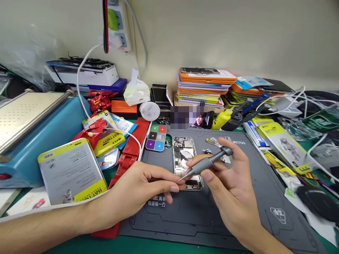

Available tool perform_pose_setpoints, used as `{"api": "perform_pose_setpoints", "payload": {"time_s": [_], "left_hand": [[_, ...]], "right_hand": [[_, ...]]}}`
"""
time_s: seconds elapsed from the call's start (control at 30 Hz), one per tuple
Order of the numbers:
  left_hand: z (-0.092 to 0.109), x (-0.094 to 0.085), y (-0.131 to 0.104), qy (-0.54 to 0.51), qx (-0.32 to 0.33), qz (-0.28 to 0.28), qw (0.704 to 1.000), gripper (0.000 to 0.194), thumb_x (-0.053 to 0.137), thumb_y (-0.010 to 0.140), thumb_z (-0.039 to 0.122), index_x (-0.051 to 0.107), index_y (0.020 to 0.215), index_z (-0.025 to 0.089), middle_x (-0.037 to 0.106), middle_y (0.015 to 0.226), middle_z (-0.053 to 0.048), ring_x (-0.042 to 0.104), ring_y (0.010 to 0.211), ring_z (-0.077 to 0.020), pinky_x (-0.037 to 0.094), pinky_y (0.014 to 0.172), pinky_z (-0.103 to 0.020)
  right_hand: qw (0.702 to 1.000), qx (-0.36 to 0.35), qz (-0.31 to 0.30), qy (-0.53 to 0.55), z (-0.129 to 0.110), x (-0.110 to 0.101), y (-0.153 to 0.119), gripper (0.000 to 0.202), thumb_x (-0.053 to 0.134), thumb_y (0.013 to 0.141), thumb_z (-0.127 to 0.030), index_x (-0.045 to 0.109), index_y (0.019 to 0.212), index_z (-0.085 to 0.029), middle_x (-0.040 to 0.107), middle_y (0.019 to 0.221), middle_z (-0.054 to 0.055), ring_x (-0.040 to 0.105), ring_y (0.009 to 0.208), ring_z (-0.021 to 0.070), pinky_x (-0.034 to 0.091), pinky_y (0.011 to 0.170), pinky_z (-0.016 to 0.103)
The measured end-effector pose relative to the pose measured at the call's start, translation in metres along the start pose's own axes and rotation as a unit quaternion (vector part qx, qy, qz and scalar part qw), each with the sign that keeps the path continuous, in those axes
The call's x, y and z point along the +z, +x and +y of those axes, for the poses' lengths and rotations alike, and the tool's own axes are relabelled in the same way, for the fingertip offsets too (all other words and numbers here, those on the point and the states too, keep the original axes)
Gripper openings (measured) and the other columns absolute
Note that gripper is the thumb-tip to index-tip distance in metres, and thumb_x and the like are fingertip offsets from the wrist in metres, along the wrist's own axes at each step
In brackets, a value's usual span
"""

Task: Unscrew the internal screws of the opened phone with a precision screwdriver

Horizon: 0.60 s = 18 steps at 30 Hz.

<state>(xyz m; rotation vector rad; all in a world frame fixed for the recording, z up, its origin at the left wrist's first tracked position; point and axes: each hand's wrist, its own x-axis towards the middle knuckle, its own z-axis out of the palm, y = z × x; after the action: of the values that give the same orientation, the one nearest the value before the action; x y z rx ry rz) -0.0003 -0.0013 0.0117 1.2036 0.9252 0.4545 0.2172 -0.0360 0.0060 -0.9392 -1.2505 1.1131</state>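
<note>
My right hand (230,180) is closed around a grey precision screwdriver (205,163), which slants down to the left. Its thin tip reaches the fingertips of my left hand (148,187), where thumb and fingers pinch together. Whatever may lie in that pinch is too small to make out. Under and behind both hands is an opened phone (184,150), its inner boards and parts bare, lying on a grey work mat (169,229). My fingers hide part of its lower half.
A screw tray with coloured squares (156,138) sits left of the phone. Small loose parts (212,142) lie to its upper right. A propped phone with a video (202,120) stands behind. Battery packs (71,173) and a red clamp-like tool (129,158) crowd the left; more battery boxes (283,144) line the right.
</note>
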Motion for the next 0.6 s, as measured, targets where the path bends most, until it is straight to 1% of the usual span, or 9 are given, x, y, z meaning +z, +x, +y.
{"api": "perform_pose_setpoints", "payload": {"time_s": [0.1,0.13,0.27,0.33,0.47,0.53,0.6], "left_hand": [[0.0009,-0.0004,-0.0002,0.004,-0.004,-0.002,1.0,0.017,0.074,0.095,0.034,0.087,0.104,0.028,0.083,0.084,-0.002,0.07,0.072,-0.011,0.045,0.057,-0.013],[0.0008,-0.0005,0.0001,0.005,-0.004,-0.003,1.0,0.017,0.074,0.095,0.034,0.087,0.105,0.028,0.083,0.084,-0.002,0.07,0.072,-0.011,0.045,0.057,-0.013],[-0.001,0.0,0.0015,-0.001,-0.006,-0.003,1.0,0.018,0.075,0.093,0.034,0.087,0.105,0.027,0.084,0.095,-0.003,0.072,0.073,-0.0116,0.046,0.058,-0.014],[-0.0013,0.0005,0.0018,-0.005,-0.006,-0.005,1.0,0.017,0.076,0.093,0.033,0.087,0.104,0.026,0.084,0.098,-0.003,0.073,0.073,-0.0119,0.045,0.057,-0.014],[0.0004,0.0011,0.0014,-0.008,0.004,-0.01,1.0,0.015,0.074,0.094,0.027,0.087,0.101,0.026,0.084,0.093,-0.001,0.074,0.072,-0.0107,0.046,0.056,-0.013],[0.0012,0.0012,0.0011,-0.008,0.011,-0.01,1.0,0.016,0.073,0.094,0.025,0.087,0.101,0.026,0.083,0.088,0.0,0.073,0.071,-0.0106,0.048,0.058,-0.013],[0.0012,0.0014,0.001,-0.011,0.018,-0.012,1.0,0.016,0.074,0.094,0.026,0.087,0.102,0.025,0.083,0.089,0.0,0.073,0.071,-0.0108,0.051,0.06,-0.014]], "right_hand": [[1.0,0.001,-0.007,0.002,0.0009,-0.0006,-0.0006,0.045,0.061,0.109,-0.028,0.041,0.147,-0.039,0.077,0.105,0.003,0.072,0.096,0.0164,0.065,0.084,0.028],[1.0,0.004,-0.008,0.005,0.0013,-0.0007,-0.0007,0.045,0.061,0.109,-0.028,0.04,0.148,-0.039,0.077,0.106,0.003,0.072,0.095,0.0164,0.065,0.084,0.028],[1.0,0.019,-0.012,0.02,0.0025,-0.0006,0.0001,0.046,0.061,0.109,-0.028,0.039,0.148,-0.039,0.076,0.106,0.003,0.074,0.091,0.017,0.066,0.084,0.031],[0.999,0.031,-0.02,0.038,0.0028,-0.0006,0.0011,0.046,0.062,0.108,-0.028,0.04,0.147,-0.039,0.076,0.106,0.003,0.075,0.088,0.0171,0.067,0.083,0.033],[0.995,0.056,-0.033,0.072,0.0034,-0.0019,0.0024,0.047,0.064,0.107,-0.029,0.041,0.146,-0.04,0.076,0.106,0.003,0.077,0.084,0.0184,0.067,0.08,0.035],[0.993,0.07,-0.038,0.085,0.0042,-0.0029,0.0024,0.047,0.065,0.107,-0.03,0.041,0.146,-0.04,0.077,0.106,0.003,0.077,0.083,0.0186,0.067,0.079,0.034],[0.991,0.081,-0.038,0.096,0.0051,-0.0035,0.0022,0.048,0.065,0.107,-0.029,0.041,0.147,-0.039,0.077,0.106,0.003,0.076,0.082,0.0176,0.066,0.08,0.033]]}}
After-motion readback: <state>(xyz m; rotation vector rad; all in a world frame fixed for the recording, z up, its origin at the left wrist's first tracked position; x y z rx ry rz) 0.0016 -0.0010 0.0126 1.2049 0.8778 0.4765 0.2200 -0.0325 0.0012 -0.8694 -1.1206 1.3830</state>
